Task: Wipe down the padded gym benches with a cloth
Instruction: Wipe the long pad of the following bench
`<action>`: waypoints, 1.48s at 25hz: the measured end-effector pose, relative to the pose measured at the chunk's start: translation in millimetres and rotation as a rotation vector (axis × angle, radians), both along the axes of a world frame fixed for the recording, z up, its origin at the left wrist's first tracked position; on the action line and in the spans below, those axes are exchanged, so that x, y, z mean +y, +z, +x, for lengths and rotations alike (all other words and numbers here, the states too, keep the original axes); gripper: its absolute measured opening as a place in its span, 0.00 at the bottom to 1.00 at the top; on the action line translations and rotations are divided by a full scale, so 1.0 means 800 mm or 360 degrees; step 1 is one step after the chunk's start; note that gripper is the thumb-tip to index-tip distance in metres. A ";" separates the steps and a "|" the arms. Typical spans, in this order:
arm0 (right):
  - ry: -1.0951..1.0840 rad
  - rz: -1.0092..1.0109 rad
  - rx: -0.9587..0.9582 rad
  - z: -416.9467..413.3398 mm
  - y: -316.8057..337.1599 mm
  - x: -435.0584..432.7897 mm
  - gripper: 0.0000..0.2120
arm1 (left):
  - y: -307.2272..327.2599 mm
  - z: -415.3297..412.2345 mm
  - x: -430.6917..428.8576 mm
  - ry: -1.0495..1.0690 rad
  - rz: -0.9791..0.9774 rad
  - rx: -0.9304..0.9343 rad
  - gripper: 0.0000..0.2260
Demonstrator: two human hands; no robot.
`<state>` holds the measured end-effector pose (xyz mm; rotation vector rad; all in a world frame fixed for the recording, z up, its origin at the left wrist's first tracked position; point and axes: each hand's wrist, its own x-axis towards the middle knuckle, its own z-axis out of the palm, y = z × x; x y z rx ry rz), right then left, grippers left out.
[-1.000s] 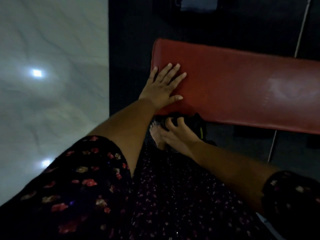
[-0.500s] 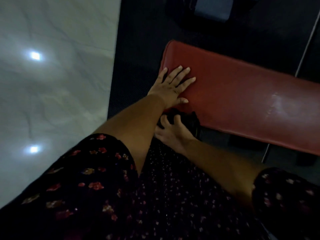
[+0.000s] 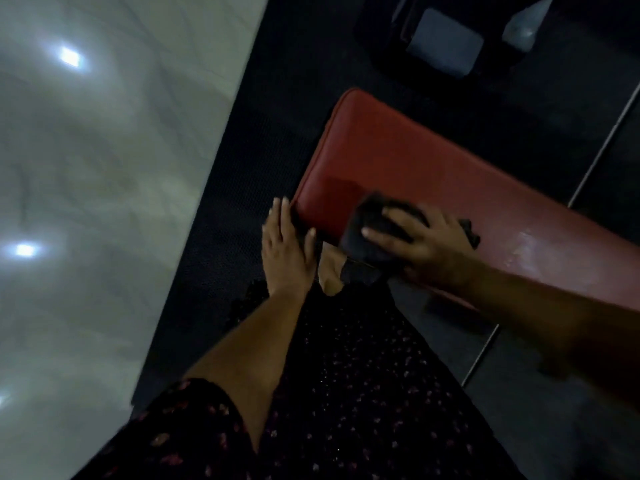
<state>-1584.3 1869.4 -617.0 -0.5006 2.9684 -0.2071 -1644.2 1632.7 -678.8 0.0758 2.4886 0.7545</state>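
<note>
So, the red padded bench (image 3: pixel 433 174) runs from its rounded end near the middle of the view out to the right edge. The dark cloth (image 3: pixel 369 221) lies bunched on the pad's top close to that end, by the near edge, with one flap hanging over the side. I judge the wipe as early or mid-pass: only the end section is under the cloth, and a pale smear (image 3: pixel 526 245) sits further along the pad, so most of the length looks left to do. No other bench is in view, so I can't tell how many are left. The right hand (image 3: pixel 424 237) lies on top of the cloth, fingers spread and fairly straight, palm down, pressing the fabric onto the pad. Motion blur hides whether any fingertip digs into the folds. The left hand (image 3: pixel 287 252) is at the pad's end corner, fingers straight and held together pointing away from the person, thumb out toward the pad. It seems to touch the end edge and holds nothing. A bare foot (image 3: pixel 330 273) shows just below the cloth, above a dark floral dress (image 3: pixel 346 393). The bench stands on a black rubber mat (image 3: pixel 239 202), with pale glossy floor tile (image 3: pixel 104 202) to the left and a grey boxy item (image 3: pixel 445 43) beyond the bench, too dim to identify.
</note>
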 end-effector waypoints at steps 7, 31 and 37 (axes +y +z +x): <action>-0.0292 0.0452 -0.0557 -0.235 -0.003 -0.059 0.24 | 0.044 0.009 0.100 0.0963 0.0185 -0.0750 0.50; -0.0849 -0.0100 -0.0977 -0.289 -0.016 0.055 0.29 | 0.026 -0.086 0.078 -0.1105 -0.0365 0.0162 0.63; -0.1242 -0.0393 -0.1201 -0.203 -0.017 0.128 0.30 | 0.023 -0.129 0.115 -0.1660 -0.0649 0.0077 0.66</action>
